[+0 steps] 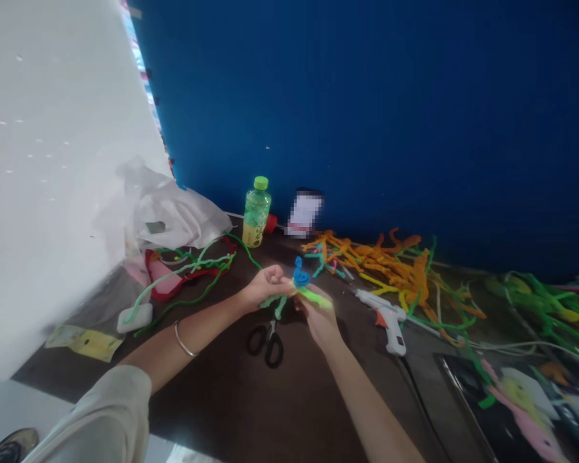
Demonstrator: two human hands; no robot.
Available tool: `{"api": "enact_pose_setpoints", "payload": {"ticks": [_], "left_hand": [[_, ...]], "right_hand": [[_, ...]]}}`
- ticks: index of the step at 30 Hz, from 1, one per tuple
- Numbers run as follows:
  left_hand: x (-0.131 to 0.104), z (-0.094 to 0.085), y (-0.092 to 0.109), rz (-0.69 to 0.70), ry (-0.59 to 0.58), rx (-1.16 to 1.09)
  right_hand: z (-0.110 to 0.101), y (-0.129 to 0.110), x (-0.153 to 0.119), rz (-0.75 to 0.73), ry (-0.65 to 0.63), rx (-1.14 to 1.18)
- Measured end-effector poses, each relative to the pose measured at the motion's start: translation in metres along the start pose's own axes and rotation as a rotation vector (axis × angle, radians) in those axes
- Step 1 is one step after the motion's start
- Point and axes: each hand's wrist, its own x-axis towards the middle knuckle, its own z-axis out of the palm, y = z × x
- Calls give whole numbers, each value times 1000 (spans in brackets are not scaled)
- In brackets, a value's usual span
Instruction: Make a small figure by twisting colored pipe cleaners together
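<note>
Both hands meet over the middle of the dark table, pinching a small pipe-cleaner figure. Its top is a coiled blue pipe cleaner [300, 278], and a yellow-green pipe cleaner [318, 298] slants to the right below it. My left hand [269, 284] is closed, its thumb and finger at the figure's left side. My right hand [321, 315] closes on it from below and the right, its fingertips partly hidden. A pale green pipe cleaner [280, 307] hangs under my left hand. Just beneath lie scissors [266, 344] with black handles.
A white glue gun [390, 319] with a black cord lies at right, near piled orange pipe cleaners [395, 267]. Behind stand a drink bottle [257, 215] and a phone [305, 214]. At left are a plastic bag [174, 209], green pipe cleaners [197, 289] and a white block [135, 317].
</note>
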Motion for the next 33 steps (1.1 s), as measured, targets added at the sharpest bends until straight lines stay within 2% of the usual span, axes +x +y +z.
{"api": "enact_pose_setpoints", "payload": {"ticks": [5,9,16,21,26,33], "left_hand": [[1,1,0,37,83,85],[2,1,-1,59,116,132],[-1,0,1,-8,86,167],[-3,2,4,-110,26,234],[-5,3,5,-160,-37,256],[-9,2,9,-284,-170,273]], "right_hand": [[-16,-16,-1,-289,5,-442],[-28,-29,-2,-537,-23,-607],[-45,-44,2,-675,-122,-838],[-50,-71,0,-766,-344,-1045],[-50,-92,3,-761,-554,-1098],[-41,-102,13,-528,-709,-1049]]}}
